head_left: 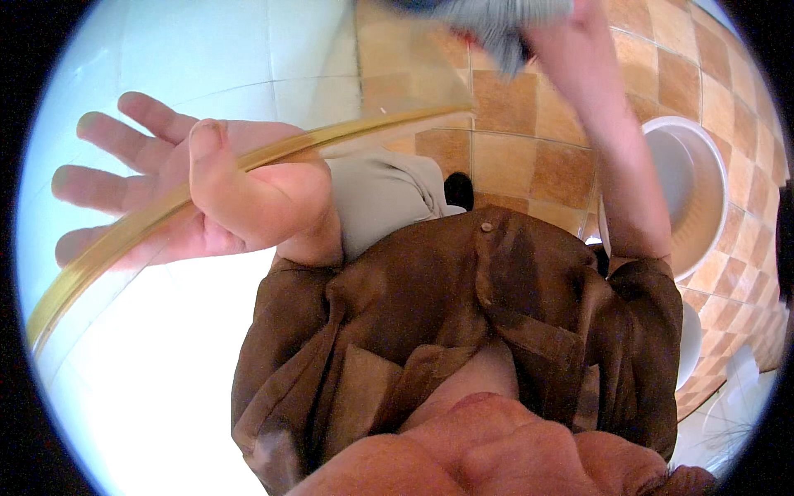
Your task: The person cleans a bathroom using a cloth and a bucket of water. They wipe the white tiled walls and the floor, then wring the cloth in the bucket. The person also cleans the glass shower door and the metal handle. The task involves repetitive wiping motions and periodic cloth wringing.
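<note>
My left hand (240, 186) is at the left with its fingers stretched out and spread. A gold-coloured trim strip (364, 124), curved in this view, runs along the edge of a clear glass-like panel (413, 78). It crosses my left palm, and my thumb lies over it. My right arm reaches up to the top edge of the picture, where my right hand (571, 25) grips a grey striped cloth (513, 21). The cloth is blurred and partly cut off, with dark and red patches beside it. Most of the right hand's fingers are hidden.
A white round basin (703, 198) stands on the brown and tan checkered tile floor (509, 99), beside my right forearm. Below it another white rounded object (688, 345) shows partly. Pale wall tiles (207, 50) fill the upper left. A dark shoe tip (458, 191) is on the floor.
</note>
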The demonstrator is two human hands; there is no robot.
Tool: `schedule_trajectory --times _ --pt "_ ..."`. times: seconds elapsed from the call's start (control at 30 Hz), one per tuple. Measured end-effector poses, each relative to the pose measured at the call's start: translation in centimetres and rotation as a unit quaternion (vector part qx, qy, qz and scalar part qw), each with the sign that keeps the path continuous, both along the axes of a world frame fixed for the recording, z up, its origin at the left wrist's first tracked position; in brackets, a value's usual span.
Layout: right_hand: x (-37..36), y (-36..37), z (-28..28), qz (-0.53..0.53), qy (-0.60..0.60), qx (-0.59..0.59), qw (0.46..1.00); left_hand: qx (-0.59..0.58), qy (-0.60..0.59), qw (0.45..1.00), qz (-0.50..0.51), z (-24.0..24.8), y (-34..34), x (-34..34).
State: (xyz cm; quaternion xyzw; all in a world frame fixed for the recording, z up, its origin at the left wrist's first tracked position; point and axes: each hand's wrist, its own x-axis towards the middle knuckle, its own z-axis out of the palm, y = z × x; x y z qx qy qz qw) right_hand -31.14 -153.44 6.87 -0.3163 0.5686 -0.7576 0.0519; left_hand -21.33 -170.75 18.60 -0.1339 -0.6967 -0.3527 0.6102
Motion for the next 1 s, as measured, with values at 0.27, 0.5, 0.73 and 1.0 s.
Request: schedule_trajectory --times 0.27,0.5,0.73,1.0 --pt "5.6 -5.6 -11.7 0.15 -0.05 0.018 0.987 0.026 0.039 0.999 -0.014 0.9 -0.2 0.9" --pt "1.7 -3.8 -13.5 0.009 -0.067 0.334 0.94 0.023 0.033 0.999 -0.036 0.3 -0.3 0.6" --pt "-3.6 -14.2 14.6 0.035 0.285 -0.166 0.943 -0.007 -0.03 0.999 -0.043 0.9 -1.4 -0.9" --pt "-15.3 -31.0 1.8 -0.203 0.374 0.119 0.897 0.038 -0.013 0.999 -0.016 0.0 -0.9 -1.2"
